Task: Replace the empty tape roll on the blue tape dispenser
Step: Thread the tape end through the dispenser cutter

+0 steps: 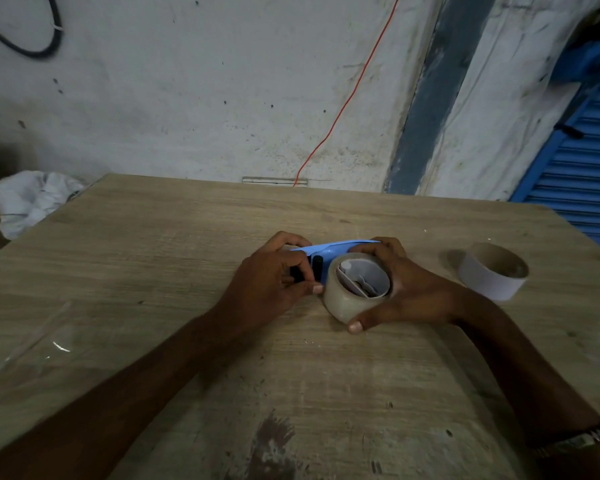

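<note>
The blue tape dispenser lies near the middle of the wooden table. A clear tape roll sits around the dispenser's white hub. My right hand wraps around that roll, thumb at its near side. My left hand grips the dispenser's front end by its black roller; part of the dispenser is hidden under both hands. The empty cardboard core stands apart on the table to the right.
A crumpled clear plastic wrap lies at the table's left edge. A white cloth sits beyond the far left corner. An orange cable hangs on the wall behind. A blue shutter is at the right.
</note>
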A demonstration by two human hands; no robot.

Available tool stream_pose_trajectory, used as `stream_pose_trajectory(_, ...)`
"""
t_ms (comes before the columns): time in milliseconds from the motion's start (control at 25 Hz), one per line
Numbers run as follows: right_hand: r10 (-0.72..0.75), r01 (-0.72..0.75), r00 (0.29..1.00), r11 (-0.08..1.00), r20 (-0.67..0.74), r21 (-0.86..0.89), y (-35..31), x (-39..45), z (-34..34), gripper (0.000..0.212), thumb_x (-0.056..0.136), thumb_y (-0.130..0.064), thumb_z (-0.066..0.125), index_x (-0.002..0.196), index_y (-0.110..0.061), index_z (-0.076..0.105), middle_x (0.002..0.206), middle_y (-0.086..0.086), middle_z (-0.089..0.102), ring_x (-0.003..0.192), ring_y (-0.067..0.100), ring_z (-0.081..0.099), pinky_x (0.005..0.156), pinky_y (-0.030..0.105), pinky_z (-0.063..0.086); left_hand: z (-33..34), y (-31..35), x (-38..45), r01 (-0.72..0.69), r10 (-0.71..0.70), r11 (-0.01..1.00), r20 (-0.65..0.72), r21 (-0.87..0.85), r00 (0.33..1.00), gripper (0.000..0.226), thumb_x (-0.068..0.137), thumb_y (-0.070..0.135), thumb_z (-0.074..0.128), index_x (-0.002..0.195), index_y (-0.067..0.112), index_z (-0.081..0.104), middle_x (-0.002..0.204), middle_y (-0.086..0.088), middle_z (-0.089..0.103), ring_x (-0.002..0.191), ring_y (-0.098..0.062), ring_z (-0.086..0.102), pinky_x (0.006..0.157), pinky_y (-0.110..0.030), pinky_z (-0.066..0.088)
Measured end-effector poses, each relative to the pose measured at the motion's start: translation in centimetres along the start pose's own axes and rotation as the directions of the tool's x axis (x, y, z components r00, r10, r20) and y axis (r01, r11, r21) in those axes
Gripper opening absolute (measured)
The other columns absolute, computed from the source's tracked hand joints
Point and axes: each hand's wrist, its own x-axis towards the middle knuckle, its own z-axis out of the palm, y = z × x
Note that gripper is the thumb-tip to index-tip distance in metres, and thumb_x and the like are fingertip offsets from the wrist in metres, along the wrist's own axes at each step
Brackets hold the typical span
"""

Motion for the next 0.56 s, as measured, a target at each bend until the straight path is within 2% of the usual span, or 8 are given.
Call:
stream_pose_trajectory(80,0.014,-0.015,0.999,1.0,-0.041,-0.026,-0.1,0.2,0.1,0.131,0.038,-0.073,0.094,0.15,-0.036,0.037,0.144,-0.019,0.029,0.13,0.0,0.046,0.1,0.015,0.044,-0.1,0.1,0.0,0.012,-0.012,1.0,0.005,-0.01,1.0,0.016,0.072,0.027,0.091,0.076,0.021,0.077,0.131,0.007,0.061,0.115,-0.008,0.065,0.094,-0.03,0.057)
stream_pose_trajectory(200,0.012,-0.014,0.996,1.0,-0.086,-0.022,0.2,0.3,0.1,0.113,0.049,-0.061,0.098,0.144,-0.034,0.042,0.138,-0.019,0.035,0.125,0.0,0.05,0.096,0.017,0.049,-0.3,0.1,0.1,0.02,-0.02,0.999,0.03,-0.025,0.999,0.017,0.07,0.03,0.092,0.075,0.024,0.078,0.127,0.009,0.063,0.113,-0.005,0.064,0.094,-0.028,0.056)
stream_pose_trajectory(360,0.003,-0.005,0.995,1.0,-0.096,-0.012,0.3,0.4,0.1,0.103,0.058,-0.047,0.1,0.143,-0.035,0.043,0.139,-0.017,0.035,0.123,-0.001,0.05,0.094,0.016,0.05,-0.2,0.5,-0.1,0.044,-0.044,0.999,0.011,0.013,0.999,0.019,0.072,0.034,0.09,0.077,0.022,0.075,0.12,0.01,0.067,0.109,-0.006,0.064,0.09,-0.028,0.056)
stream_pose_trajectory(480,-0.019,0.018,0.996,1.0,-0.092,-0.011,0.2,0.3,0.3,0.093,0.065,-0.039,0.099,0.139,-0.043,0.044,0.141,-0.015,0.035,0.121,-0.006,0.048,0.086,0.008,0.047,0.1,0.9,-0.3,0.06,-0.059,0.996,-0.012,0.062,0.998,0.02,0.073,0.036,0.089,0.077,0.024,0.074,0.119,0.01,0.067,0.104,-0.006,0.065,0.08,-0.012,0.05)
stream_pose_trajectory(560,-0.023,0.022,0.994,1.0,-0.107,-0.011,0.0,0.3,0.4,0.089,0.066,-0.036,0.099,0.136,-0.045,0.045,0.139,-0.014,0.036,0.119,-0.007,0.048,0.083,0.008,0.047,0.2,1.1,-0.3,0.083,-0.08,0.992,-0.031,0.095,0.996,0.02,0.073,0.038,0.089,0.075,0.027,0.073,0.115,0.013,0.065,0.099,-0.003,0.064,0.074,-0.005,0.044)
